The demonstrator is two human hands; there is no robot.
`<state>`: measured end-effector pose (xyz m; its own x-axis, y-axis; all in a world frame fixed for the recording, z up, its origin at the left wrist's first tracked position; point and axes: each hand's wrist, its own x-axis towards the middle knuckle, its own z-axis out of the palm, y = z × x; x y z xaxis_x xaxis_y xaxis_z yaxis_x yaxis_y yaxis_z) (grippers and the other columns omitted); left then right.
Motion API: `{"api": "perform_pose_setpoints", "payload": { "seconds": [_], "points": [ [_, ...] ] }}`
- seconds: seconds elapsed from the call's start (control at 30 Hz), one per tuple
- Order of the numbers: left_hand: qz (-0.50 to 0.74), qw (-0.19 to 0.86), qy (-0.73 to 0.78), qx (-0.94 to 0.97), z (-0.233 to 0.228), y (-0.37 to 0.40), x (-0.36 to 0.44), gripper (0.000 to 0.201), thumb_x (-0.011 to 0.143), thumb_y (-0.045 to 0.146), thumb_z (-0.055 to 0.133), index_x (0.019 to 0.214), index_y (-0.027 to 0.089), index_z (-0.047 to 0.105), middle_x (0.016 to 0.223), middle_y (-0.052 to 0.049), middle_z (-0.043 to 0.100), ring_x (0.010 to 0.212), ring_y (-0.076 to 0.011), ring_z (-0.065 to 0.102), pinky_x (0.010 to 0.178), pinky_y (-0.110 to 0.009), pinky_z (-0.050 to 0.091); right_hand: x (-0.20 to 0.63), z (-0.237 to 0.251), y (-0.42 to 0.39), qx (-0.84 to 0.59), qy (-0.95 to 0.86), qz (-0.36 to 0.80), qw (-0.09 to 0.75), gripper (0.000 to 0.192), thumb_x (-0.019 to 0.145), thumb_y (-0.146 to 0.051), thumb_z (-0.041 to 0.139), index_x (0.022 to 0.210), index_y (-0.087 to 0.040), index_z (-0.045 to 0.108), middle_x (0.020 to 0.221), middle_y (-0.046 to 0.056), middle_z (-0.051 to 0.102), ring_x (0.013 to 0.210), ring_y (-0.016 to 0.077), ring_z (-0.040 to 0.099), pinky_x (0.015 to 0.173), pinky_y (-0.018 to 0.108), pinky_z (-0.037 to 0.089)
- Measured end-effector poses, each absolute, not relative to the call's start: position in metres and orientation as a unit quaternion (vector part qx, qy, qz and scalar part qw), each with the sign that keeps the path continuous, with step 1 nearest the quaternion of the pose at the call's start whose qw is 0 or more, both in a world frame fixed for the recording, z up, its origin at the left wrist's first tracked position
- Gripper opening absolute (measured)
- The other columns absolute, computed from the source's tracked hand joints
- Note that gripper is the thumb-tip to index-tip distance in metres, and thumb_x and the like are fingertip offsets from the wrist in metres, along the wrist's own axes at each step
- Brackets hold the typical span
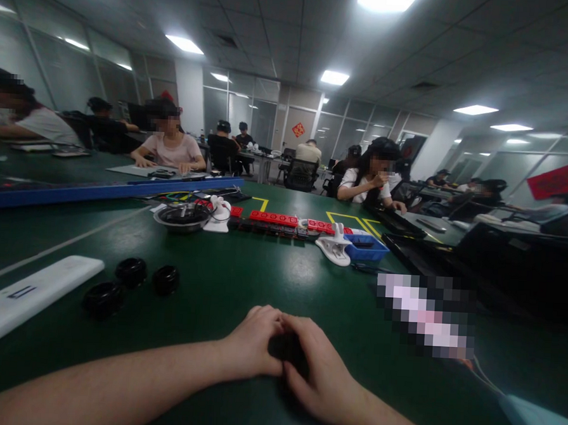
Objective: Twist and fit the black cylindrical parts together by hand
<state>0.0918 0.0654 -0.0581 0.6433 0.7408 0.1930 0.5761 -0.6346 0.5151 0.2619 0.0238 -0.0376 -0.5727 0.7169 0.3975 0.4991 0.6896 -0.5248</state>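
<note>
My left hand [255,341] and my right hand [323,370] meet low in the middle of the view, just above the green tabletop [199,373]. Their fingers are curled towards each other, with the fingertips touching. A dark patch shows in the gap between them. Whether it is a black object or shadow, I cannot tell. To the left of my hands lie three glossy black ring-like pieces, which look like rolls of tape: one nearest me [103,299], one behind it [131,272] and one at the right [165,280].
A long white device [36,298] lies at the left. Farther back are a metal bowl [181,218], white clips [334,247], a red strip [274,219] and a blue tray [366,248]. A blurred-out pink item [424,315] lies right. Several people sit beyond.
</note>
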Motion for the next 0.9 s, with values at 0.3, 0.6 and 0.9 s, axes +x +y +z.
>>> {"api": "perform_pose_setpoints", "payload": {
  "seconds": [0.3, 0.6, 0.9],
  "points": [
    [0.186, 0.203, 0.354, 0.894, -0.0533, 0.0665, 0.0916, 0.03, 0.06, 0.032, 0.069, 0.087, 0.02, 0.061, 0.093, 0.0, 0.056, 0.087, -0.0202, 0.048, 0.079, -0.031, 0.036, 0.2621, -0.0382, 0.0266, -0.395, -0.841, 0.191, 0.315, 0.041, 0.072, -0.012, 0.054, 0.111, -0.019, 0.044, 0.101, 0.007, 0.056, 0.092, 0.0195, 0.052, 0.082, 0.035, 0.045],
    [0.194, 0.2, 0.353, 0.893, -0.0555, 0.0674, 0.0901, 0.03, 0.059, 0.036, 0.071, 0.083, 0.019, 0.062, 0.094, -0.001, 0.056, 0.089, -0.0211, 0.048, 0.081, -0.033, 0.035, 0.2623, -0.0388, 0.0279, -0.419, -0.834, 0.168, 0.317, 0.051, 0.068, -0.018, 0.059, 0.115, -0.018, 0.04, 0.107, 0.009, 0.053, 0.096, 0.0235, 0.051, 0.084, 0.04, 0.043],
    [0.201, 0.198, 0.343, 0.896, -0.0561, 0.0676, 0.0916, 0.03, 0.06, 0.031, 0.069, 0.087, 0.019, 0.062, 0.094, -0.001, 0.056, 0.088, -0.0207, 0.049, 0.08, -0.032, 0.035, 0.2616, -0.0369, 0.0255, -0.372, -0.851, 0.17, 0.329, 0.05, 0.069, -0.008, 0.05, 0.116, -0.019, 0.039, 0.106, 0.008, 0.053, 0.095, 0.021, 0.051, 0.084, 0.038, 0.044]
  ]
}}
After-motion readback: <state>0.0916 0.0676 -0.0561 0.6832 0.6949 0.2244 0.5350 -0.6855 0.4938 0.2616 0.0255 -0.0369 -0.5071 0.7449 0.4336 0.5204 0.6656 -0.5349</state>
